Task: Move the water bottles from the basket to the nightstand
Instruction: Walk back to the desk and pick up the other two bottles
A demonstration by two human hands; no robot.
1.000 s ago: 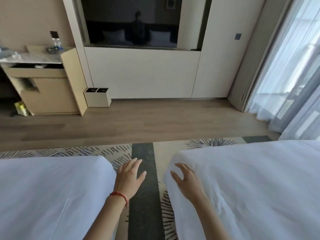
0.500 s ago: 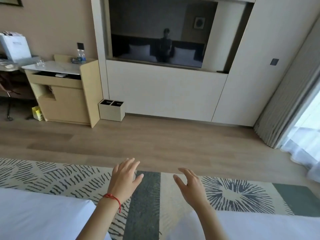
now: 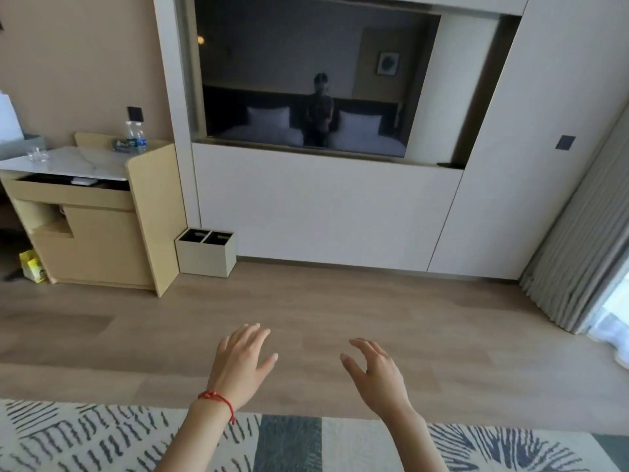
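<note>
1. Far off at upper left: one water bottle [image 3: 135, 137] upright at the back of the cabinet [image 3: 102, 233] top, blue label, clear body, close to the wall; beside it a low dark tray-like item [image 3: 119, 145], too small to make out. Cannot tell whether that item is a basket.
2. Also on the pale marble cabinet top [image 3: 64, 162]: small clear glassware [image 3: 37, 154] near the left end, well apart from the bottle.
3. Well short of the bottle, low in the centre: left hand [image 3: 242, 364] held out over the wood floor [image 3: 340, 318], palm down, fingers straight and slightly spread, holding nothing; red string bracelet [image 3: 218, 400] at the wrist.
4. Just beside it, not touching: right hand [image 3: 377, 373], fingers loosely bent and apart, thumb out toward the left hand, holding nothing.
5. Below the forearms: patterned rug [image 3: 85, 437] with dark stripes and a grey-blue band [image 3: 291, 442] between the arms.
6. On the floor against the white wall panel, right of the cabinet: beige two-compartment bin [image 3: 206, 254].
7. Above the panel: dark television screen [image 3: 306, 80], reflecting two beds with white pillows and a standing person.
8. At far right: grey curtain [image 3: 578, 267], sheer white curtain at its edge.
9. Beside the cabinet's left foot: yellow packet [image 3: 32, 267] on the floor.
</note>
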